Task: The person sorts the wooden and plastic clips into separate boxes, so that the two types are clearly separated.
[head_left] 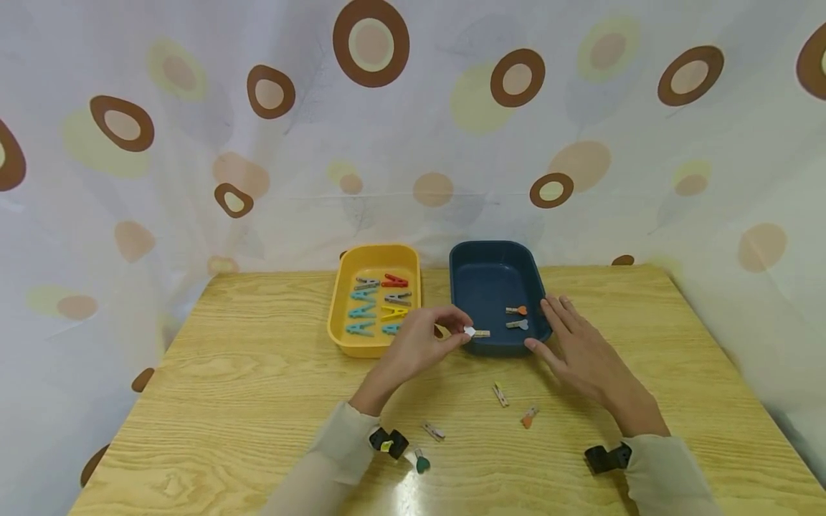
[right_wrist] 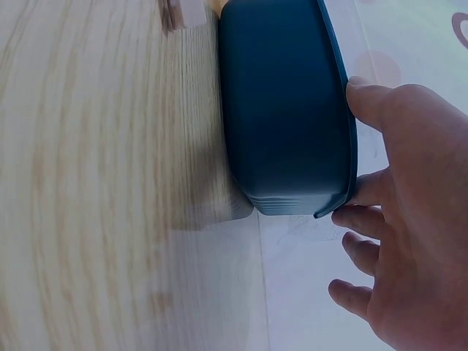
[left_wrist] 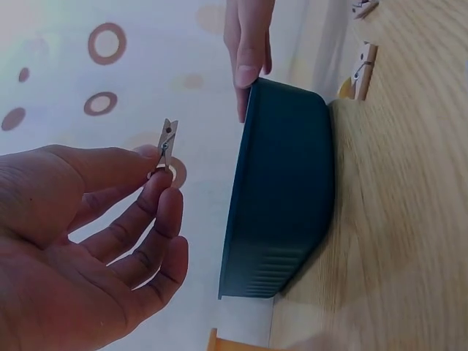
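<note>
Thumb and fingertips of my left hand (head_left: 422,340) pinch a small wooden clothespin (left_wrist: 167,142) with a white ornament at its held end. In the head view it overlaps the front left of the dark blue bin (head_left: 493,350); the left wrist view shows it clear of the rim. My right hand (head_left: 584,358) rests at the bin's front right corner, thumb against the front rim (right_wrist: 352,139) and fingers loosely extended along the side. Inside the bin lie two small clothespins, one with an orange heart (head_left: 521,310), the other with a pale grey heart (head_left: 523,325).
Left of the blue bin stands a yellow bin (head_left: 361,351) with several plastic clothespins in light blue, grey, red and yellow. On the wooden table nearer me lie wooden clothespins, among them an orange-ornamented one (head_left: 529,417) and a green-heart one (head_left: 421,462). A patterned curtain (head_left: 413,158) hangs behind.
</note>
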`<state>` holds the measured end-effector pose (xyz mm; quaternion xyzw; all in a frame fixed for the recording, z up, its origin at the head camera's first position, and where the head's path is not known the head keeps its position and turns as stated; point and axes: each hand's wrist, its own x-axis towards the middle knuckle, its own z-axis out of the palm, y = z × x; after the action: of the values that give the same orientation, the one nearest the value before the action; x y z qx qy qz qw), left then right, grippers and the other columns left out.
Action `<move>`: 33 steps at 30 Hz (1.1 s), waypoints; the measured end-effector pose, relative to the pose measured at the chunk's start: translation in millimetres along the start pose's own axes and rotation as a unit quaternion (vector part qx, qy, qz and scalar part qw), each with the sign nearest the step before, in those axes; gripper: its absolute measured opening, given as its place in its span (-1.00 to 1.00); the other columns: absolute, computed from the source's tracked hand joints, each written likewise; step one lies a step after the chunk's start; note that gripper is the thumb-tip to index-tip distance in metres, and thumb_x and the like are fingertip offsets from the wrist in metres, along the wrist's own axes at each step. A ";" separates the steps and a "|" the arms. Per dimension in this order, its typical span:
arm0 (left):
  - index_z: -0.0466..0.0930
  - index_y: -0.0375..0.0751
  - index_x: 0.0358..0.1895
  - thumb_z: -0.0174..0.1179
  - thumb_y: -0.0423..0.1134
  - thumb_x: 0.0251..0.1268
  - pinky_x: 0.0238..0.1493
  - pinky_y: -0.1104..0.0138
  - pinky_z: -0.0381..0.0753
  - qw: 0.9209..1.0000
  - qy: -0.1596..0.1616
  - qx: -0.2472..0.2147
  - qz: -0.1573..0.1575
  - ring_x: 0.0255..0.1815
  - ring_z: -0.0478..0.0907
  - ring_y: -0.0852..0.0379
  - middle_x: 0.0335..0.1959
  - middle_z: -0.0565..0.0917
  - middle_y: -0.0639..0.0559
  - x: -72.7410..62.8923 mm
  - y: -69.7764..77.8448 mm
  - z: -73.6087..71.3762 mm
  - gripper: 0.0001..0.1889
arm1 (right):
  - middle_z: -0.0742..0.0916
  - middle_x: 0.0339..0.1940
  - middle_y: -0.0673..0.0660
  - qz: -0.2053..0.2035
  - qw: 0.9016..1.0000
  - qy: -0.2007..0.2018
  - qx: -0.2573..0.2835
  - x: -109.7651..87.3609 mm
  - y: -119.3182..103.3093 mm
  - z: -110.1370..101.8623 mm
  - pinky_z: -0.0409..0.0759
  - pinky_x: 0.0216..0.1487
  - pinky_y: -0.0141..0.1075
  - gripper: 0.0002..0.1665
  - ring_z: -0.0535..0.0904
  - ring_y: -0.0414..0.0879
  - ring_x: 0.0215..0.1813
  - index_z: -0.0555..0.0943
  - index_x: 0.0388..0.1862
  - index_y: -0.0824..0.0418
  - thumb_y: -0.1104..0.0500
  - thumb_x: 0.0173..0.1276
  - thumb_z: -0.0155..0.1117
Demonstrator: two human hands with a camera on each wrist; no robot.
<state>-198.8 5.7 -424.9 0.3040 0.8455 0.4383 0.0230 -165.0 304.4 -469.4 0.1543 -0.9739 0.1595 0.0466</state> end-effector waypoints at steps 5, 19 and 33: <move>0.74 -0.11 -0.08 0.36 -0.27 0.41 -0.24 0.45 0.60 1.000 0.006 0.005 0.002 -0.28 0.60 0.28 -0.29 0.73 0.14 19.3 2.7 4.3 -0.90 | 0.14 0.66 0.39 0.003 1.000 0.002 -0.002 -0.5 0.1 0.0 0.12 0.50 0.28 0.02 -0.05 0.33 0.65 0.05 0.65 0.42 -0.29 0.59 0.04; 0.74 -0.21 -0.11 0.36 -0.33 0.38 -0.20 0.49 0.60 0.999 0.013 -0.028 0.008 -0.31 0.62 0.27 -0.29 0.73 0.06 73.2 -10.9 33.2 -0.90 | 0.14 0.66 0.38 0.006 1.000 -0.001 0.004 -0.8 0.1 -1.2 0.11 0.50 0.29 0.03 -0.05 0.34 0.65 0.05 0.65 0.41 -0.30 0.59 0.03; 0.75 -0.21 -0.07 0.34 -0.29 0.41 -0.25 0.50 0.58 0.999 0.022 0.003 -0.026 -0.30 0.63 0.23 -0.27 0.74 0.03 113.9 -21.2 53.1 -0.87 | 0.14 0.66 0.37 0.013 1.000 -0.005 0.002 0.0 1.2 0.1 0.11 0.51 0.29 0.04 -0.06 0.31 0.66 0.05 0.65 0.41 -0.32 0.58 0.03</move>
<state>-285.7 96.0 -447.6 0.2718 0.8547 0.4421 0.0147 -165.4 305.4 -469.8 0.1425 -0.9757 0.1618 0.0391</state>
